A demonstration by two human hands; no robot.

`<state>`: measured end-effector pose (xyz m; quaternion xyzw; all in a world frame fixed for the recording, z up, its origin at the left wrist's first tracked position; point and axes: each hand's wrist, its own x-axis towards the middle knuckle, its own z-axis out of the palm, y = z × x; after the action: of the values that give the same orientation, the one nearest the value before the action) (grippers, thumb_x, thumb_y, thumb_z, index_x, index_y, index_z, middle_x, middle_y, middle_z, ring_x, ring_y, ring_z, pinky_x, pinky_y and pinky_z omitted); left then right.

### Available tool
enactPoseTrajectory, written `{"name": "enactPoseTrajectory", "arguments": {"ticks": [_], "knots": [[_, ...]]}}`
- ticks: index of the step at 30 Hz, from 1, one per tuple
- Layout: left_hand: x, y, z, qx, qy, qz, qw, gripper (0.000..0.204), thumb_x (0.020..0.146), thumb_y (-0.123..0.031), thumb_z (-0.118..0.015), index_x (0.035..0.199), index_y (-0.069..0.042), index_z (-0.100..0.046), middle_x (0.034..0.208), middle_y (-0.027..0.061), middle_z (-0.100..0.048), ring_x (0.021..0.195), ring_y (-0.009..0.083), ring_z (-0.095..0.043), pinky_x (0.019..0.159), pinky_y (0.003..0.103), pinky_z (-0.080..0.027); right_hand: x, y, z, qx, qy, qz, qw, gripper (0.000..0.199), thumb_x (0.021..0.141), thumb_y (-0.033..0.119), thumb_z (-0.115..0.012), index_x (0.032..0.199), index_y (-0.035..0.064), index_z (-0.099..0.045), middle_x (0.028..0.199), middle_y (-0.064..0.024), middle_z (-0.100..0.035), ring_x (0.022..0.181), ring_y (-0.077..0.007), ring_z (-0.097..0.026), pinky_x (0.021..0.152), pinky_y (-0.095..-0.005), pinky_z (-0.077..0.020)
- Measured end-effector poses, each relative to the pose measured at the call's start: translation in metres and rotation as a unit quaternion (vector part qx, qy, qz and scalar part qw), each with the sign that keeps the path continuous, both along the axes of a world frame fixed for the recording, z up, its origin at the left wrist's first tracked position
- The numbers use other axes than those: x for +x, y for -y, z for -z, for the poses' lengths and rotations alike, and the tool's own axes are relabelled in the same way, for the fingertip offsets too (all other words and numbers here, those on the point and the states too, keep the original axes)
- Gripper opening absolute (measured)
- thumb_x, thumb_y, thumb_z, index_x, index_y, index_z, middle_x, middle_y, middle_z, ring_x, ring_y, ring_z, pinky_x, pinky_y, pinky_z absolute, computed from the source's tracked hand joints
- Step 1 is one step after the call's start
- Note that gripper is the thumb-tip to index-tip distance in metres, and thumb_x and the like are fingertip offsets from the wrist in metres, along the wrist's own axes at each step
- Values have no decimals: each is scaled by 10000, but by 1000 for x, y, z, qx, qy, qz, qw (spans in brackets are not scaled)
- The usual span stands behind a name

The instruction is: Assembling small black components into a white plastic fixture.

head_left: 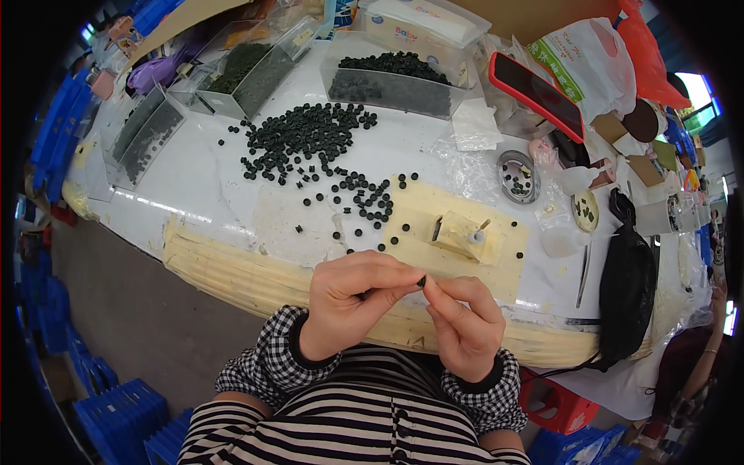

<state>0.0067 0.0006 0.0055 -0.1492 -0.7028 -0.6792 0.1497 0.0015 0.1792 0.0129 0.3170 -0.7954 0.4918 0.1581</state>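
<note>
Head view: near the lower centre of the frame, you are pinching a small black piece [421, 282] at the point where both hands meet. Your left hand [341, 298] is pressing thumb and index fingertip together on it, and your right hand [469, 325] is bringing thumb and index fingertip against its other side; the remaining fingers are curling inward, some hidden. You are probably using only fingertips because the piece is so tiny, and holding it over the table's padded edge [232, 267], close to your body, likely for a clear look.

Just above your right hand, a pale block [465, 240] with a short peg is sitting on a yellow sheet [504, 267], seemingly within easy reach. Loose black beads [376, 203] are trailing from the centre toward your hands, while the larger heap [306, 133] is lying farther up, perhaps as a ready supply. At the upper centre, a clear bin [434, 103] is holding many more, its walls presumably stopping them rolling. At the right, metal tweezers [583, 275] are lying beside a black pouch [626, 271], apart from your hands.
</note>
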Motion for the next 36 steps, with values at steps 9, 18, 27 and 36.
{"name": "enactPoseTrajectory", "arguments": {"ticks": [9, 18, 27, 36], "knots": [[0, 0, 3, 57, 48, 29, 997, 180, 808, 56, -700, 983, 13, -713, 782, 53, -652, 612, 49, -498, 545, 191, -383, 0, 0, -3, -14, 12, 0, 1000, 384, 734, -66, -710, 1109, 16, -698, 939, -81, -638, 752, -202, -591, 638, -284, -482], [0, -1, 4, 62, 53, 32, 996, 174, 807, 49, -705, 978, 12, -713, 768, 45, -643, 595, 46, -475, 535, 191, -365, 0, 0, -2, -12, 5, 2, 1000, 379, 737, -61, -711, 1109, 11, -696, 932, -81, -634, 733, -196, -584, 619, -280, -478], [0, 0, 5, 65, 49, 32, 996, 178, 808, 53, -703, 982, 15, -710, 774, 44, -641, 592, 46, -471, 536, 191, -363, 0, 1, -2, -10, 0, 3, 1000, 386, 733, -62, -711, 1111, 15, -696, 931, -82, -637, 729, -199, -584, 616, -283, -476], [0, -1, 3, 63, 52, 29, 996, 175, 806, 56, -702, 975, 10, -714, 782, 49, -653, 591, 45, -470, 535, 192, -365, 1, 1, -1, -12, 3, 7, 1000, 386, 722, -57, -719, 1101, 15, -700, 933, -83, -637, 741, -206, -590, 621, -287, -472]]}}
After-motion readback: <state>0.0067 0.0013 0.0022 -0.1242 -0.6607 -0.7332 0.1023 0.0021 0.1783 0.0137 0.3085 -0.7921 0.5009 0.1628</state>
